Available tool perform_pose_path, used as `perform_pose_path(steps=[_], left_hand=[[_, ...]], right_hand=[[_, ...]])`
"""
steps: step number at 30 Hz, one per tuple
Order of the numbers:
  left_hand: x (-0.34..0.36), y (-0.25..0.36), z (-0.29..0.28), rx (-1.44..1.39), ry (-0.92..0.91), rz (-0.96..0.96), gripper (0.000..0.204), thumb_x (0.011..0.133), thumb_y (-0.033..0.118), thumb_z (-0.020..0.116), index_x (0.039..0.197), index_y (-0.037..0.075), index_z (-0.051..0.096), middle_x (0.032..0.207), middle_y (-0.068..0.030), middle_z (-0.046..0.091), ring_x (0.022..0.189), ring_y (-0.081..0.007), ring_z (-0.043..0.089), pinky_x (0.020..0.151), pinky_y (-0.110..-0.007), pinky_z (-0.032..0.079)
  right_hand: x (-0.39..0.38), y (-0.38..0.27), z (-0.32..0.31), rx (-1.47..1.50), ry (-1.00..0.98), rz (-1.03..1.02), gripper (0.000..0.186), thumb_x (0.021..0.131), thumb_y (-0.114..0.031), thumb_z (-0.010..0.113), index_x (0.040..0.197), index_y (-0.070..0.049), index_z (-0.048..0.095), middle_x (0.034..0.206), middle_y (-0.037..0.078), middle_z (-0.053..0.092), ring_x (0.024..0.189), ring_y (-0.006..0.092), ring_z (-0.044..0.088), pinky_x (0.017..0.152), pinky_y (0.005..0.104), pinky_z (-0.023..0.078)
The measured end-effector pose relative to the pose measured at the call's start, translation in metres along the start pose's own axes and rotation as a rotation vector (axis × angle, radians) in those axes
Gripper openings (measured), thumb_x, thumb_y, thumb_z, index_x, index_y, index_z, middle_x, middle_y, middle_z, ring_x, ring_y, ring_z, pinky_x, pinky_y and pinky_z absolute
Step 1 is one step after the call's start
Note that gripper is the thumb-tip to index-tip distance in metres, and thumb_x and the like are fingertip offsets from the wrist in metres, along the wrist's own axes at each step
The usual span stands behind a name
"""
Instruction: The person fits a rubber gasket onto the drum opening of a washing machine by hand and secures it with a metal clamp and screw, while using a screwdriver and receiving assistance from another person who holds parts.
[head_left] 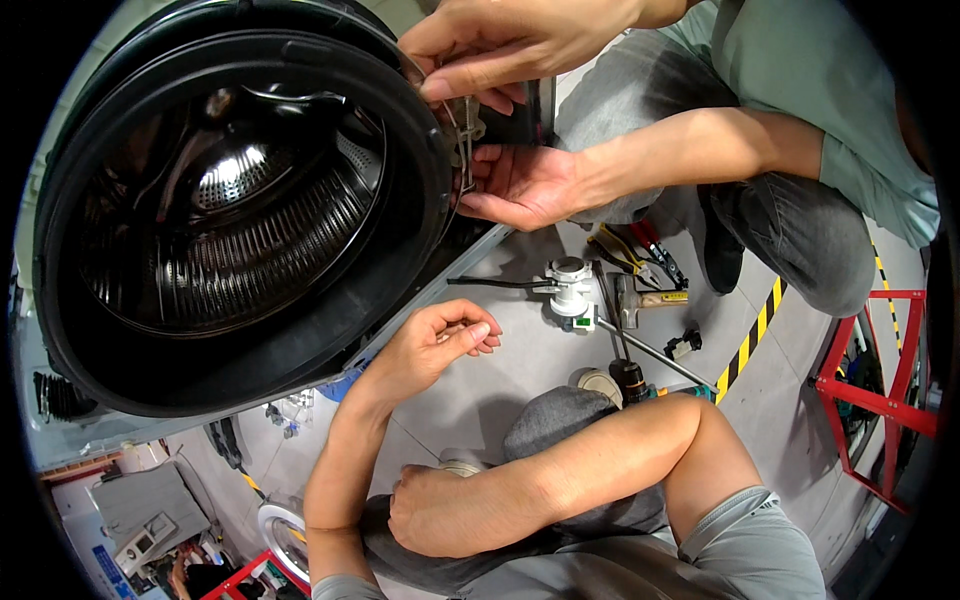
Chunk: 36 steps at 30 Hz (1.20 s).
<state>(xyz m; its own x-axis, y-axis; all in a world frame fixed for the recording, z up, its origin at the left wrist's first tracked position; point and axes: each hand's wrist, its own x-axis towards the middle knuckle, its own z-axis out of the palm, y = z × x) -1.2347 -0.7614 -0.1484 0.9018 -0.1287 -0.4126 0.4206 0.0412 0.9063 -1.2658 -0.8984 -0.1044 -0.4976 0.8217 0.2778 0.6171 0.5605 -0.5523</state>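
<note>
My left hand (432, 347) is raised in front of the washing machine. Its fingers curl loosely toward the thumb, and I see nothing in them. My right hand (432, 512) lies bent over my left knee, its back turned up and its fingertips hidden. Neither hand touches the machine. A black rubber door seal (432, 240) rings the steel drum (260, 240). At the seal's right edge, a co-worker's two hands (470, 65) (525, 188) work around a thin metal wire (465, 160) and a small pale fitting.
On the floor to the right lie a white pump-like part (570, 285), a hammer (655, 298), yellow-handled pliers (615, 250) and red-handled pliers (655, 245). A metal bar (660, 358) crosses near my knee. Red frames (885, 402) and striped tape (752, 335) stand further right; a round door ring (275, 525) is at lower left.
</note>
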Motion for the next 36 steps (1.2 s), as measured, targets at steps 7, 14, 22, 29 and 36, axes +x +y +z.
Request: perform_pose_path(steps=[7, 14, 22, 29, 36], left_hand=[[-0.0007, 0.004, 0.0016, 0.003, 0.0, -0.003, 0.023, 0.095, 0.019, 0.055, 0.103, -0.002, 0.061, 0.097, -0.0078, 0.065, 0.091, -0.0133, 0.062, 0.08, -0.026, 0.048], [-0.0007, 0.0036, 0.0011, -0.003, 0.0, 0.006, 0.022, 0.095, 0.018, 0.055, 0.103, -0.001, 0.061, 0.096, -0.007, 0.065, 0.09, -0.013, 0.061, 0.079, -0.026, 0.048], [0.0, 0.0024, 0.0009, -0.01, 0.003, 0.003, 0.022, 0.095, 0.018, 0.055, 0.103, -0.002, 0.061, 0.096, -0.0066, 0.064, 0.089, -0.0123, 0.061, 0.079, -0.026, 0.048], [-0.0001, 0.0025, 0.0012, -0.011, -0.001, 0.004, 0.022, 0.095, 0.018, 0.055, 0.104, -0.002, 0.061, 0.096, -0.007, 0.064, 0.09, -0.0125, 0.061, 0.079, -0.026, 0.048], [-0.0005, 0.002, 0.0003, -0.005, 0.006, 0.0, 0.023, 0.095, 0.018, 0.055, 0.104, -0.002, 0.061, 0.097, -0.0077, 0.065, 0.09, -0.0132, 0.062, 0.08, -0.026, 0.048]], right_hand=[[-0.0003, -0.0025, -0.0068, -0.007, -0.042, 0.022, 0.015, 0.068, -0.02, 0.063, 0.066, -0.006, 0.068, 0.067, 0.008, 0.067, 0.062, 0.0235, 0.064, 0.053, 0.0366, 0.043], [-0.0008, -0.0028, -0.0057, -0.008, -0.021, 0.019, 0.014, 0.068, -0.019, 0.064, 0.068, -0.006, 0.069, 0.069, 0.008, 0.068, 0.063, 0.024, 0.065, 0.054, 0.0369, 0.045], [0.0039, -0.0011, -0.0043, -0.006, -0.094, -0.001, 0.014, 0.07, -0.019, 0.064, 0.073, -0.005, 0.069, 0.072, 0.007, 0.068, 0.064, 0.0239, 0.065, 0.053, 0.0369, 0.045], [0.0009, -0.0018, 0.0006, -0.039, -0.049, 0.0, 0.014, 0.069, -0.019, 0.064, 0.07, -0.006, 0.069, 0.068, 0.007, 0.067, 0.062, 0.0232, 0.064, 0.05, 0.0371, 0.044], [0.0032, -0.0002, 0.0013, -0.026, -0.041, -0.006, 0.013, 0.066, -0.02, 0.065, 0.066, -0.007, 0.068, 0.064, 0.006, 0.066, 0.059, 0.0226, 0.063, 0.047, 0.0371, 0.042]])
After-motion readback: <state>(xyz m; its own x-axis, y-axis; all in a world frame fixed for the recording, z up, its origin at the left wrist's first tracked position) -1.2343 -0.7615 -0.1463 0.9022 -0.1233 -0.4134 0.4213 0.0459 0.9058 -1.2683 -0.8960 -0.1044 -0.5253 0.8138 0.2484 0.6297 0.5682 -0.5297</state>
